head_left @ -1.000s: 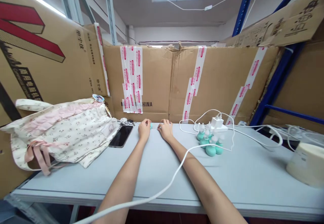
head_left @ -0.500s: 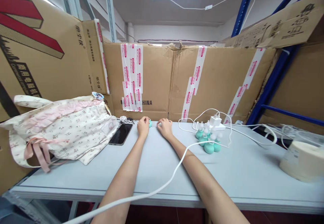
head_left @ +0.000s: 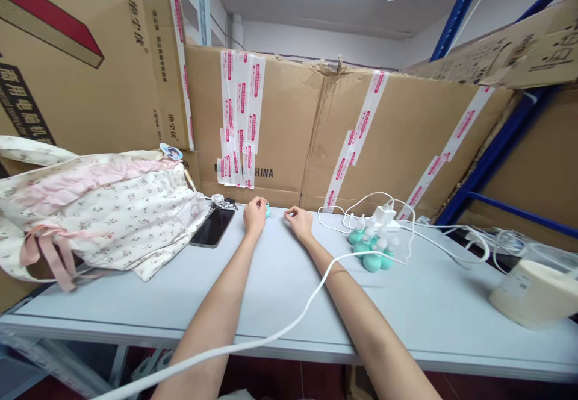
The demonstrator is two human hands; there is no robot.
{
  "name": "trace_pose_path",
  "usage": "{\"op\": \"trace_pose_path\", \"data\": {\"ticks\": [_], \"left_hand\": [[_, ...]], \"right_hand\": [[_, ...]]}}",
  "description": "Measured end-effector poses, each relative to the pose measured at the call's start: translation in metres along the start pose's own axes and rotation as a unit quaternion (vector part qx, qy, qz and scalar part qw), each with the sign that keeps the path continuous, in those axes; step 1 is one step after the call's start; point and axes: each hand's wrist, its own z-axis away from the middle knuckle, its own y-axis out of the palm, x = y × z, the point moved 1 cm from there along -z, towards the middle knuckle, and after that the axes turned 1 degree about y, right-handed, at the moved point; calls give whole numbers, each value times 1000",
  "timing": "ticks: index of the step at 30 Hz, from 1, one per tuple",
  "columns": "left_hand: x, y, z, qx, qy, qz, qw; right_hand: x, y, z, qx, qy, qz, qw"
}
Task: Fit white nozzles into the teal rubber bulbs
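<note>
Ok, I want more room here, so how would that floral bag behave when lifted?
Probably floppy: the floral bag slumps across the table, its cloth creased. The loose tails of its pink bow might snag. Its bulging body suggests contents that could shift, though they're hidden.

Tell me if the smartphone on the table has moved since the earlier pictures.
No. Judged against the wide tape patch on the cardboard wall, the smartphone lies in the same place; only the view has shifted.

Florally patterned on off-white across the bag [head_left: 130, 213], pink at its ribbon [head_left: 52, 258]. Pale grey on the desk [head_left: 275, 273], mint-green on the bottles [head_left: 372, 262].
</note>
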Motion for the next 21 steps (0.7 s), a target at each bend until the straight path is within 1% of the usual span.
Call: {"op": "trace_pose_path", "data": {"ticks": [3, 5, 7, 11, 12, 14, 17, 19, 21], "left_hand": [[-1, 0, 0, 0, -3, 7, 1000], [-1, 0, -1, 2, -8, 11, 1000], [-1, -1, -1, 0, -11, 11, 1000], [2, 0, -2, -5, -6, 7, 1000], [2, 0, -2, -5, -4, 6, 1000], [3, 1, -2, -3, -1, 1, 1000], [1, 2, 0, -4, 14, -9, 1000], [-1, 3, 1, -2, 25, -11, 1000], [-2, 4, 2, 1, 33, -8, 999]], "right_hand": [[3, 1, 2, 26, -64, 72, 995], [3, 2, 2, 35, -78, 91, 992], [1, 1, 1, 32, -64, 92, 993], [-4, -1, -2, 3, -4, 89, 996], [-5, -1, -3, 8, 8, 92, 996], [-7, 1, -5, 41, 24, 93, 995], [-12, 5, -7, 74, 53, 68, 994], [-16, 8, -8, 68, 66, 31, 995], [-20, 10, -9, 49, 66, -10, 997]]}}
